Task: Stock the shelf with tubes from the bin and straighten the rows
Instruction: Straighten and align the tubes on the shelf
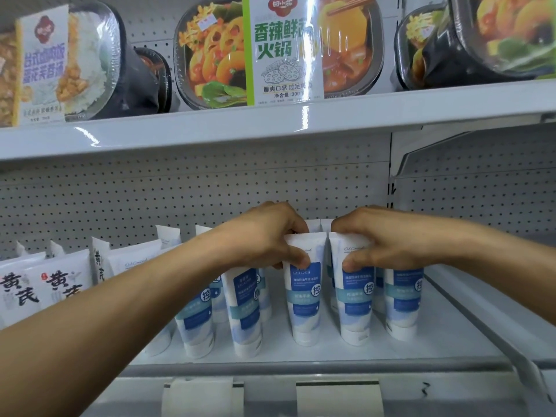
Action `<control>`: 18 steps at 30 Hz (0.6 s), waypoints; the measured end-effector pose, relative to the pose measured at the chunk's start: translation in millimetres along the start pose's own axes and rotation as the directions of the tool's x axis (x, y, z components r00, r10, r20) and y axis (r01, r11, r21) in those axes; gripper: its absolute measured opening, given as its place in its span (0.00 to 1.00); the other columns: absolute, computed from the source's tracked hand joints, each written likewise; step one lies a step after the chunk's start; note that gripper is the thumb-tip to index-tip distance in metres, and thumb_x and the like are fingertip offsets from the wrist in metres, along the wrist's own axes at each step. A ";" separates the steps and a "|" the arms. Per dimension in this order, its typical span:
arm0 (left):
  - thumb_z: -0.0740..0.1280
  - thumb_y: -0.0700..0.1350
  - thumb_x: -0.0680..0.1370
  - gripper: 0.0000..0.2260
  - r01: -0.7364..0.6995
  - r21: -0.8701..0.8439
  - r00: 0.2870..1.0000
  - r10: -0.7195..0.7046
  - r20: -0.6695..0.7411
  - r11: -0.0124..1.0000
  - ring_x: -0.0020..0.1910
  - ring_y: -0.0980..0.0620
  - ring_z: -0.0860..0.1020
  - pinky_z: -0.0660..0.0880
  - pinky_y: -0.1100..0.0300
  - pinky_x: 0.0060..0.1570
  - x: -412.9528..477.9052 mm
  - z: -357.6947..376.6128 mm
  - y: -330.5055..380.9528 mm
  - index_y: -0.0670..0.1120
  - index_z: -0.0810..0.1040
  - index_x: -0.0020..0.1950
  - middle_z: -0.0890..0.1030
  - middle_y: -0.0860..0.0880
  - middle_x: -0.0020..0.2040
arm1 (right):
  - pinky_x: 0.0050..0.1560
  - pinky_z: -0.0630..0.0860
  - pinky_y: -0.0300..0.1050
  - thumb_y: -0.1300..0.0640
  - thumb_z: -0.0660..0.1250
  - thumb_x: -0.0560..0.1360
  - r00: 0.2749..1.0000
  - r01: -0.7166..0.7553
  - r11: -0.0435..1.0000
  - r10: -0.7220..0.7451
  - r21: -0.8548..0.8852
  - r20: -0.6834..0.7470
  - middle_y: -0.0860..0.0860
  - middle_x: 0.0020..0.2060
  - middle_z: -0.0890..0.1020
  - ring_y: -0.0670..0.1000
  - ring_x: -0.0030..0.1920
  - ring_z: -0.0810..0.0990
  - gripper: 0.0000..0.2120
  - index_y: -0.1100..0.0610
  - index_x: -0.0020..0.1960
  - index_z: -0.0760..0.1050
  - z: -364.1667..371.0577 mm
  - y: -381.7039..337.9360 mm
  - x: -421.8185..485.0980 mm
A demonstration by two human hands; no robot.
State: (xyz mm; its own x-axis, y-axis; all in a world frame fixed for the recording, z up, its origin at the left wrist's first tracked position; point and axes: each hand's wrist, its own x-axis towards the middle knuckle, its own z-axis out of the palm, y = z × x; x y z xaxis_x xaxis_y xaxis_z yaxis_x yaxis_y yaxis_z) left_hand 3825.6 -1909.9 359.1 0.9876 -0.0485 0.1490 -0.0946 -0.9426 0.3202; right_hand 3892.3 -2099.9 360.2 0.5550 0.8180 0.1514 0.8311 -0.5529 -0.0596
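Note:
Several white-and-blue tubes stand cap-down in rows on the white shelf (301, 355). My left hand (264, 236) pinches the top of the middle front tube (304, 299), thumb on its face and fingers behind it. My right hand (388, 239) grips the top of the neighbouring front tube (355, 302) the same way. Another tube (401, 302) stands to the right, partly under my right hand. Two more front tubes (245, 308) lean slightly at the left, crossed by my left forearm. The bin is out of sight.
White tubes with black characters (45, 284) fill the shelf's left end. Boxed meals (279, 49) stand on the upper shelf, whose edge (270, 127) overhangs my hands. A perforated back panel (180, 194) closes the rear. Price-tag holders (337, 395) line the front rail.

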 end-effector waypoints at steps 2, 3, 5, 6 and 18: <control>0.74 0.48 0.73 0.09 -0.004 -0.010 1.000 0.004 0.008 1.000 0.41 0.54 0.84 0.83 0.53 0.45 0.1 -0.5 -0.4 0.49 0.83 0.51 0.85 0.53 0.47 | 0.51 0.77 0.47 0.50 0.70 0.74 1.000 0.012 1.000 -0.012 0.005 -0.008 0.43 0.48 0.80 0.45 0.48 0.79 0.08 0.50 0.51 0.75 0.9 1.1 0.9; 0.74 0.48 0.73 0.09 -0.006 -0.010 1.000 0.006 0.011 1.000 0.41 0.54 0.84 0.82 0.53 0.45 -0.1 -0.7 -0.2 0.49 0.83 0.52 0.85 0.53 0.47 | 0.50 0.78 0.47 0.50 0.70 0.74 1.000 0.018 1.000 -0.018 0.004 -0.010 0.43 0.47 0.80 0.44 0.46 0.79 0.07 0.50 0.49 0.75 1.5 2.0 1.6; 0.74 0.48 0.73 0.09 -0.008 -0.007 1.000 0.008 0.013 1.000 0.42 0.54 0.84 0.82 0.54 0.46 -0.6 -1.1 0.3 0.49 0.83 0.52 0.85 0.53 0.47 | 0.49 0.78 0.48 0.49 0.70 0.73 1.000 0.020 1.000 -0.020 0.002 -0.008 0.43 0.47 0.80 0.45 0.46 0.79 0.08 0.50 0.49 0.75 1.9 3.4 2.8; 0.74 0.48 0.73 0.09 -0.008 -0.006 1.000 0.008 0.015 1.000 0.41 0.54 0.84 0.82 0.55 0.46 -1.0 -1.1 0.6 0.49 0.83 0.52 0.85 0.53 0.47 | 0.50 0.78 0.49 0.49 0.70 0.73 1.000 0.018 1.000 -0.018 0.002 -0.006 0.43 0.48 0.81 0.45 0.47 0.79 0.08 0.50 0.50 0.75 1.8 3.8 3.1; 0.76 0.48 0.71 0.10 0.043 0.020 0.999 -0.043 0.026 0.999 0.38 0.57 0.83 0.81 0.62 0.40 -3.6 -3.0 7.3 0.52 0.82 0.51 0.85 0.54 0.46 | 0.48 0.80 0.49 0.47 0.72 0.71 1.000 0.005 0.999 -0.006 0.036 0.027 0.42 0.46 0.83 0.43 0.44 0.81 0.12 0.48 0.51 0.76 1.8 5.9 7.8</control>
State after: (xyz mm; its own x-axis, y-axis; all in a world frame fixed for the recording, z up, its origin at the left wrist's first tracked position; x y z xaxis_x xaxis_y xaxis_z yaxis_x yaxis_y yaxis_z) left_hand 3820.9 -1915.7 363.7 0.9937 -0.0161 0.1109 -0.0497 -0.9501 0.3079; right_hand 3901.6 -2096.5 359.3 0.5506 0.8254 0.1249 0.8347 -0.5427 -0.0938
